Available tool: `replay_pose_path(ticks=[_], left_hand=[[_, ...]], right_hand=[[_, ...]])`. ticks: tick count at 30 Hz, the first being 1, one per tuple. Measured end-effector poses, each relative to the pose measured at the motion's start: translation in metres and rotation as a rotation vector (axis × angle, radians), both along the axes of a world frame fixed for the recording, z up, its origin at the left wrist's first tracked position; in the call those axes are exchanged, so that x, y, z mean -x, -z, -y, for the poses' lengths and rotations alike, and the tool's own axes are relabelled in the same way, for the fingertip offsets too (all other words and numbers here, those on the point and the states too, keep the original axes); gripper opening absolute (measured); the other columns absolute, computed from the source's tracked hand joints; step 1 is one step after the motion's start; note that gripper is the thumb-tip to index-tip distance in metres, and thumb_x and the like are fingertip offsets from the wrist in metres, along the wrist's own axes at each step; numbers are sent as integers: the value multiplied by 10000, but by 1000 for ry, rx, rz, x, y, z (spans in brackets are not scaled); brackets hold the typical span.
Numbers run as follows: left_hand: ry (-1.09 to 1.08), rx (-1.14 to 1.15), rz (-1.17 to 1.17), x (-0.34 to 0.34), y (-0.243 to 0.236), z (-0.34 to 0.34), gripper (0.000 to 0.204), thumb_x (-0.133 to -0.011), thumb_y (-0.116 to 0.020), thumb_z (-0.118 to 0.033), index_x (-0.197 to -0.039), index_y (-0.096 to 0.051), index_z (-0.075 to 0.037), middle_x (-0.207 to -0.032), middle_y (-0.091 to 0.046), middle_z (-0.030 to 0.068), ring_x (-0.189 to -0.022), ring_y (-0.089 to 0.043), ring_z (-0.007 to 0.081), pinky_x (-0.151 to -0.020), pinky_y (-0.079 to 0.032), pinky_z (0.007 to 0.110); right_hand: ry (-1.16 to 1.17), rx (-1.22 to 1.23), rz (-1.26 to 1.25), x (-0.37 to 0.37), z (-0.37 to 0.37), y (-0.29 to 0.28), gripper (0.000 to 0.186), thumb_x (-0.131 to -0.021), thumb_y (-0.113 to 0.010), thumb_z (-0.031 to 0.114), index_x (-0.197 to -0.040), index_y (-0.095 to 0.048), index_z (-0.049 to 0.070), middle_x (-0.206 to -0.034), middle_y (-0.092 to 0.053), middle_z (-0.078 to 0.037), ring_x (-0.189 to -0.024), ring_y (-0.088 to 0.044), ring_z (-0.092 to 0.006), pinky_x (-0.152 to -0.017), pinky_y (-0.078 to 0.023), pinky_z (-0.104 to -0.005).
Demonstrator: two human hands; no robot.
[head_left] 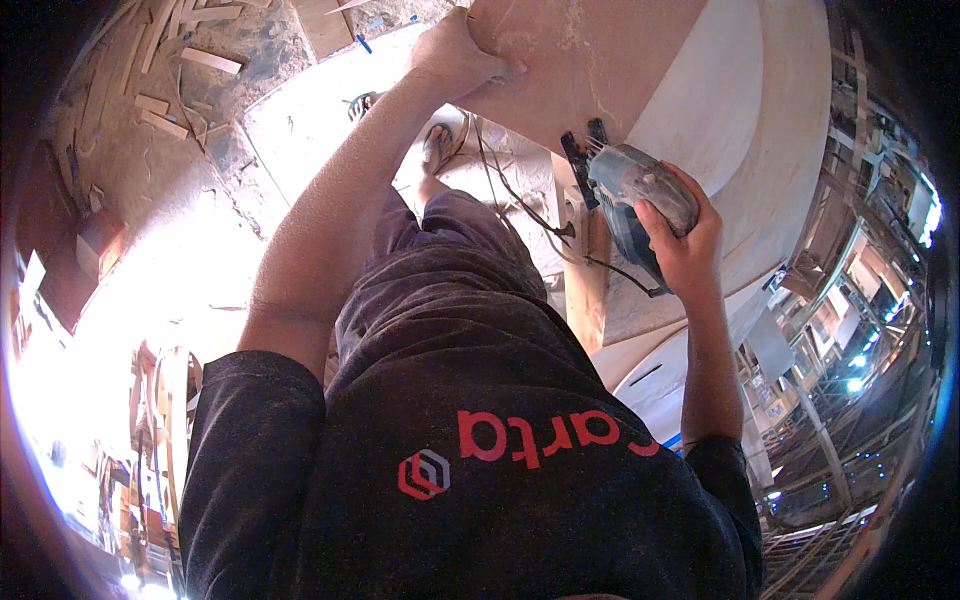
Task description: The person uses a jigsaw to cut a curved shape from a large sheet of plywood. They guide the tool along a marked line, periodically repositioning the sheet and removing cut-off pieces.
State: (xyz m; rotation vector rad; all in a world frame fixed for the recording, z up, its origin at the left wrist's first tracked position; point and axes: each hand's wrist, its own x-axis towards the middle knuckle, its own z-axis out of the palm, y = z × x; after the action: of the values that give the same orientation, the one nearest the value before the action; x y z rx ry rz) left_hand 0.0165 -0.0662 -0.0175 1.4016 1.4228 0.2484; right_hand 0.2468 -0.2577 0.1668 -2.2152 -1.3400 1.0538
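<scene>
A jigsaw, grey-topped with a dark body and dusty, is in my right hand, fingers wrapped around it. Its black base plate meets the near edge of a brown plywood sheet, where sawdust lies in a pale streak. The blade itself I cannot make out. On the sheet's left edge, my left hand is closed, thumb lying on the upper face and the other fingers out of sight beneath. From the jigsaw a dark power cord runs down and back toward my legs.
Beneath the plywood spreads a larger pale board with a curved edge. A wooden post stands under the work, close to the cord. Wood offcuts litter the dusty floor at far left. My sandalled feet are below the sheet.
</scene>
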Motion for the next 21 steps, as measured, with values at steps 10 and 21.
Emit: replay_pose_path(ticks=[10, 21], left_hand=[[-9, 31, 84, 4, 4, 0, 839, -607, -944, -354, -1217, -563, 78, -1092, -693, 271, -1021, -698, 387, -853, -577, 464], [18, 15, 43, 4, -7, 0, 809, -627, -919, -352, -1233, -581, 64, -1128, -699, 264, -1070, -690, 387, -915, -553, 462]], right_hand=[[10, 32, 6, 1, -4, -1, 516, -881, -811, 188, -1299, -626, -50, -1149, -736, -195, -1065, -713, -267, -957, -547, -382], [23, 13, -16, 0, -6, 0, 507, -889, -814, 194, -1284, -628, -64, -1137, -735, -192, -1058, -710, -255, -955, -546, -376]])
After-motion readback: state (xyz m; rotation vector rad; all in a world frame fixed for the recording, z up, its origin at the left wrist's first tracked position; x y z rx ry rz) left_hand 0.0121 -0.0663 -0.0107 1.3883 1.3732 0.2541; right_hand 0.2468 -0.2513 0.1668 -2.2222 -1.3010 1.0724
